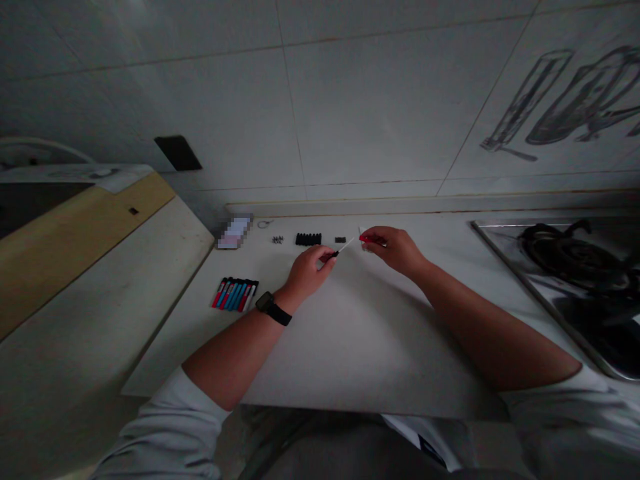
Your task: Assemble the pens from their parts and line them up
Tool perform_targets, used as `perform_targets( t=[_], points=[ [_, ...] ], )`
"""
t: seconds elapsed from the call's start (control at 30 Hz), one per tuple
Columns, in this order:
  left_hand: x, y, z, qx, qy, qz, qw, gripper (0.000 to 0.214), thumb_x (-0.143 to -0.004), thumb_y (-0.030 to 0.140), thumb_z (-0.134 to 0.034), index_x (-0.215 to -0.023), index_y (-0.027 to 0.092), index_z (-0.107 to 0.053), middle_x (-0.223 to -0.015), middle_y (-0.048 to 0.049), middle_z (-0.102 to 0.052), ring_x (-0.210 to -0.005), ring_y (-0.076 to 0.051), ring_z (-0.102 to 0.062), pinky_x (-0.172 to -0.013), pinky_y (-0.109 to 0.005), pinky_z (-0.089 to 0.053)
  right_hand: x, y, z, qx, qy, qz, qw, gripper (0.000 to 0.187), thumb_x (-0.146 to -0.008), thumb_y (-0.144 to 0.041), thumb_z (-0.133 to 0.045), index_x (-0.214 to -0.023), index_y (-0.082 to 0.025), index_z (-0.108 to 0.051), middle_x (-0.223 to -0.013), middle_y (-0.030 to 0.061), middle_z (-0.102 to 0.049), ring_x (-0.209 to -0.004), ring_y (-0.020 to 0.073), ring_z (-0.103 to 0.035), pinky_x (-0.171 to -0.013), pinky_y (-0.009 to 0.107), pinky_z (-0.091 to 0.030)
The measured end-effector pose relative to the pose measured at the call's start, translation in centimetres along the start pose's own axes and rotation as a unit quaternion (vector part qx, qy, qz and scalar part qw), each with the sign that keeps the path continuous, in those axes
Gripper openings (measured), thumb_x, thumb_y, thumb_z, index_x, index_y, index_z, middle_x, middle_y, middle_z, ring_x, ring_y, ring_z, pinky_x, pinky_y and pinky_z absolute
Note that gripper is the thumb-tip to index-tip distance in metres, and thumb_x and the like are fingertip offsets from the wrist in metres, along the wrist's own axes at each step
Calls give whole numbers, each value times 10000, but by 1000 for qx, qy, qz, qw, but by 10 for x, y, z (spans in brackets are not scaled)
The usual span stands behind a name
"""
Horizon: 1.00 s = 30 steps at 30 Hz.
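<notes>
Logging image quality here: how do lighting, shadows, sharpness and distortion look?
All in the head view: light is dim, with a faint glare on the grey wall tiles; a soft shadow lies on the white countertop beside the right forearm; the thin pale rod with a black handle in the left hand looks soft; pixelation covers a pale rectangular object; tile joints slant, suggesting wide-angle distortion.

Pens [235, 295] at left: pale markings on the barrels (far too small to read)
Panel [235, 231] at far left: pixelated, illegible
Readable words, brands or numbers: none
</notes>
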State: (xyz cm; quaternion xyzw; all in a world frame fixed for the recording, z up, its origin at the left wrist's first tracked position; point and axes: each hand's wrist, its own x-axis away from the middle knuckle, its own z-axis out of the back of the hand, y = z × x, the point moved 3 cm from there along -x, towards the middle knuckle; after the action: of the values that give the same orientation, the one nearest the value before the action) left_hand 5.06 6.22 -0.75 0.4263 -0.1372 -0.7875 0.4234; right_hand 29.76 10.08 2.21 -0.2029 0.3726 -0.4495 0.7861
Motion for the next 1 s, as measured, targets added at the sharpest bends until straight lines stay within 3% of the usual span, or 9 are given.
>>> perform_targets(
  t=[0.37,1.0],
  points=[
    [0,0,-1,-6,-5,-10,1000,92,-937,184,-695,-1026,202,-681,-940,-30,-708,-861,-164,-675,-814,-328,-556,2,-12,4,35,-5,12,999,260,-918,-468,-687,-926,-217,-753,-840,48,-758,-688,170,-648,-673,293,-477],
    [-1,1,0,-20,-22,-6,1000,95,-940,195,-693,-1032,212,-709,-959,-33,-674,-927,-179,-655,-845,-335,-549,11,-22,-9,147,-51,105,982,209,-987,-390,-621,-995,-245,-771,-949,64,-763,-821,205,-672,-765,312,-474]
  ],
)
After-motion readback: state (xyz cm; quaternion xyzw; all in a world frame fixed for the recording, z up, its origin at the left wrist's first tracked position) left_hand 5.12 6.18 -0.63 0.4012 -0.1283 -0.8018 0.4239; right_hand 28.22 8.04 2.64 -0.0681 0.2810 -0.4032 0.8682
